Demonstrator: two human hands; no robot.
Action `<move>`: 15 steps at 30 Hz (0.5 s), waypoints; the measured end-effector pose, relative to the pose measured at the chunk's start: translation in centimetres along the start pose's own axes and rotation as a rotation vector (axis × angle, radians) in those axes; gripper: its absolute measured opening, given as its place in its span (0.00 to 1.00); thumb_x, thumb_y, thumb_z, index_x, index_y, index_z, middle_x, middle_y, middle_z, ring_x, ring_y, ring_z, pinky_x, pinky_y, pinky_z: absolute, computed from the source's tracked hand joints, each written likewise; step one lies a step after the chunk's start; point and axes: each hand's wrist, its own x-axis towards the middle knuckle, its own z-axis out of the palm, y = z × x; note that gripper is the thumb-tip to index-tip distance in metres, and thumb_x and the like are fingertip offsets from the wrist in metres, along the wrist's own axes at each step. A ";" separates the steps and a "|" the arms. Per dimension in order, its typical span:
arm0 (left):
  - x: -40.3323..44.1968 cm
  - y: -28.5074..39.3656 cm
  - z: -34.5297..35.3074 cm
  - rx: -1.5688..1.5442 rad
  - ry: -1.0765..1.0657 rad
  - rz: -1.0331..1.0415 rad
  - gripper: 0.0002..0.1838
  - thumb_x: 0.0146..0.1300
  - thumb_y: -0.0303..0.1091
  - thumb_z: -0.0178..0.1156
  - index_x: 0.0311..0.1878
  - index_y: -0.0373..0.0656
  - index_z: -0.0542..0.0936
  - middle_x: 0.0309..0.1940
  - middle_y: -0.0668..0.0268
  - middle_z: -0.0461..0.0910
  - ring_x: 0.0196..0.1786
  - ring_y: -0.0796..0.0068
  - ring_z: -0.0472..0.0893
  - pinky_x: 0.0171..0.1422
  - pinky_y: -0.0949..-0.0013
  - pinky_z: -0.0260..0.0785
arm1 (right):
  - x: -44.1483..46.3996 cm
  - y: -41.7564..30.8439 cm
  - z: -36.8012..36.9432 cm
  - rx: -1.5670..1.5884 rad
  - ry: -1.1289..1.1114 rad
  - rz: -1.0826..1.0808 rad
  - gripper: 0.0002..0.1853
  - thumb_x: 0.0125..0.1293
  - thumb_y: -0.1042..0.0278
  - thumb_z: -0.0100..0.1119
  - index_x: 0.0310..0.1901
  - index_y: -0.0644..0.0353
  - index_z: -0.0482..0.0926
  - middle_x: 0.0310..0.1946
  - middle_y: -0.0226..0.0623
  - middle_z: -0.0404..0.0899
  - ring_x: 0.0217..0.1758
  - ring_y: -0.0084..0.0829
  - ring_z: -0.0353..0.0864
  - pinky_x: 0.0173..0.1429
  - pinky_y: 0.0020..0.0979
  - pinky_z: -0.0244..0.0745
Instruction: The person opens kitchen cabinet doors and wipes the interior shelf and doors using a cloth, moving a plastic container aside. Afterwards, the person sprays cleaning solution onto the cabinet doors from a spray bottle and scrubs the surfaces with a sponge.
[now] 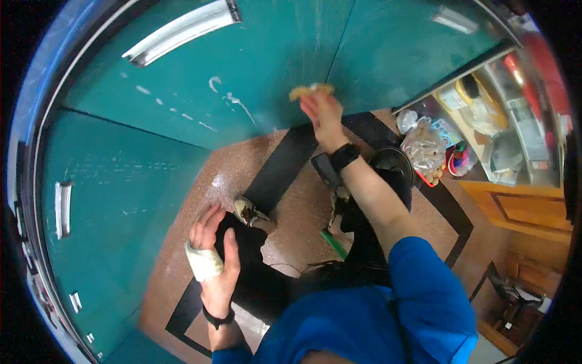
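My right hand (324, 118) presses a yellowish sponge (311, 91) against the lower part of a green cabinet door (273, 54). The sponge is slightly blurred, beside the vertical seam between two doors. White streaks and smears (239, 106) mark the green surface to its left. Over my left knee, my left hand (218, 249) is open with its fingers apart. A white wrap (204, 262) that looks like a bandage goes round its palm. Nothing else shows in that hand.
Silver handles (182, 30) stick out from the doors. At right, an open shelf (485, 121) holds bags and packages, with plastic bags (424, 145) and a red tray of round items on the floor. A round dark pot-like thing (391, 164) stands by my right leg.
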 end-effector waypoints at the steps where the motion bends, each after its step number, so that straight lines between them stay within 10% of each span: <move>1: 0.4 -0.5 0.3 0.010 -0.020 -0.035 0.17 0.66 0.24 0.60 0.58 0.38 0.80 0.62 0.53 0.81 0.69 0.49 0.77 0.74 0.51 0.66 | 2.2 4.3 -3.7 0.033 0.025 0.006 0.15 0.75 0.65 0.63 0.55 0.65 0.75 0.51 0.42 0.83 0.54 0.37 0.87 0.60 0.40 0.85; 11: 2.7 -3.8 2.2 0.116 -0.060 -0.275 0.18 0.66 0.22 0.60 0.59 0.39 0.80 0.62 0.51 0.80 0.69 0.49 0.77 0.75 0.51 0.65 | 12.9 28.2 -15.3 -0.119 0.393 0.246 0.12 0.70 0.78 0.65 0.53 0.64 0.79 0.44 0.45 0.85 0.44 0.39 0.88 0.47 0.39 0.88; 13: 2.4 -3.4 2.0 0.148 -0.052 -0.249 0.18 0.65 0.22 0.60 0.58 0.39 0.80 0.62 0.52 0.81 0.69 0.49 0.77 0.74 0.51 0.65 | 13.3 31.4 -16.6 -0.531 -0.397 -0.115 0.19 0.67 0.82 0.66 0.59 0.63 0.76 0.52 0.47 0.83 0.50 0.40 0.87 0.56 0.41 0.88; 15: 1.8 -2.8 1.2 0.156 -0.043 -0.217 0.18 0.65 0.22 0.60 0.58 0.39 0.80 0.62 0.53 0.81 0.69 0.50 0.77 0.74 0.52 0.65 | 9.7 30.4 -8.9 0.135 -0.003 0.516 0.23 0.66 0.83 0.65 0.62 0.63 0.73 0.57 0.46 0.80 0.55 0.39 0.86 0.63 0.41 0.85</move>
